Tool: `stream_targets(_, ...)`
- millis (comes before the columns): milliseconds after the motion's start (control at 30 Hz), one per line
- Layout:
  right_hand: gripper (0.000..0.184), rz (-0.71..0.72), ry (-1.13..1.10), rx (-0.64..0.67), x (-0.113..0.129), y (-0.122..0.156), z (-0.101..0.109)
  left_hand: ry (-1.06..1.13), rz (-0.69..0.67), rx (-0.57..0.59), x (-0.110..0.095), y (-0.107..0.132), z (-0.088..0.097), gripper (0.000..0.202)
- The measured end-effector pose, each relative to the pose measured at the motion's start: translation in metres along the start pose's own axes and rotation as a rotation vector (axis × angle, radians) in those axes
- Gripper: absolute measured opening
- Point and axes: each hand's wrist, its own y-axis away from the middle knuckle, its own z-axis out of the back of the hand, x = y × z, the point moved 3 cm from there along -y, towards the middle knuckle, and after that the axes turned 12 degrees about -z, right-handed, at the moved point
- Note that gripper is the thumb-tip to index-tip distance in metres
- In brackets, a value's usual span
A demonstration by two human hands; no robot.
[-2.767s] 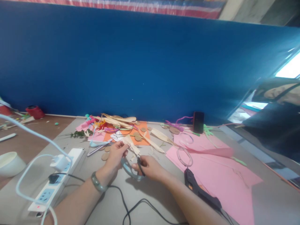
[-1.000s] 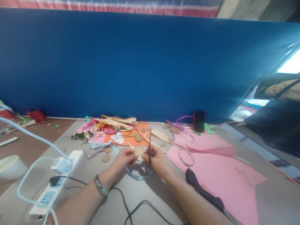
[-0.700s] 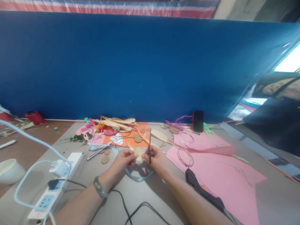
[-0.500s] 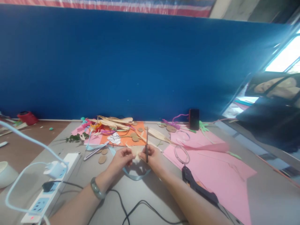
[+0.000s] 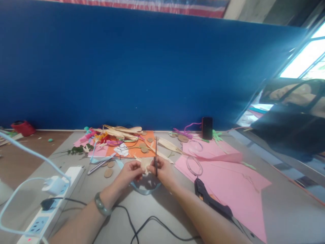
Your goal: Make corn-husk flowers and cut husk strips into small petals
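My left hand (image 5: 128,173) pinches a small tan dried leaf piece (image 5: 145,164) over the grey table (image 5: 157,210). Right beside it, my right hand (image 5: 164,172) is closed around dark scissors (image 5: 155,154) whose blades point straight up. A light blue ribbon (image 5: 143,188) loops under both hands. My left wrist wears a green bracelet (image 5: 100,206).
A black glue gun (image 5: 210,203) lies on pink paper (image 5: 228,176) to the right. A white power strip (image 5: 48,200) with cables sits left. Behind the hands lie an orange sheet (image 5: 134,149) with dried leaves, cardboard discs, pipe cleaners, a dark phone (image 5: 207,127) and a blue partition (image 5: 152,67).
The scissors went from lying low in my right hand to pointing upright beside the leaf piece. Both hands came together and moved slightly away from me; the view drifted right.
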Motion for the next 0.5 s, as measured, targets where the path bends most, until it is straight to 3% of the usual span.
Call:
stream_targets(233,0.023,0.004,0.018,0.014,0.0,0.0,0.001,0.087,0.117,0.107,0.011,0.001,0.002,0.024)
stream_targets(500,0.027,0.052,0.024,0.106,-0.001,-0.001,-0.001,0.023,-0.004,0.108,0.005,0.0,0.002,0.025)
